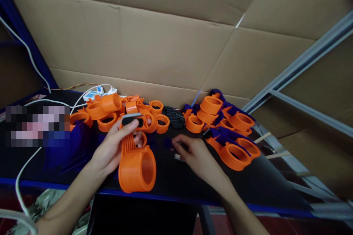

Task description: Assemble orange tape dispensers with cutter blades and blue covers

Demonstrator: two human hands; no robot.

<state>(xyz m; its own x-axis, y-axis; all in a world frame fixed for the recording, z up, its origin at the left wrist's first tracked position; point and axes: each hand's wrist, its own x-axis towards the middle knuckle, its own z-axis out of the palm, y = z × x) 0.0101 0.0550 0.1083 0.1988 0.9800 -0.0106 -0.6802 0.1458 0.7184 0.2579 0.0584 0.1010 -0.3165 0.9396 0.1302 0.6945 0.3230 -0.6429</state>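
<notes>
An orange plastic part (129, 176) with a wide ring at its lower end is gripped in my left hand (111, 147), at the left of centre. My left thumb presses on a black oval inset (132, 120) near the part's top, where a grey strip (131, 115) also shows. Over the dark tabletop, my right hand (191, 150) has its thumb and fingers pinched together. A small dark blue patch (167, 142) shows at those fingertips; I cannot make out what is between them. Below the right hand lies a small pale grey piece (179, 158).
Orange ringed parts are heaped at the back left (96, 110). More, with dark blue pieces attached, lie at the right (235, 156). Black ribbed pieces (175, 117) sit between. Dark blue sheets (74, 147), a white power strip (92, 95) and cables occupy the left. Cardboard (176, 47) walls the back.
</notes>
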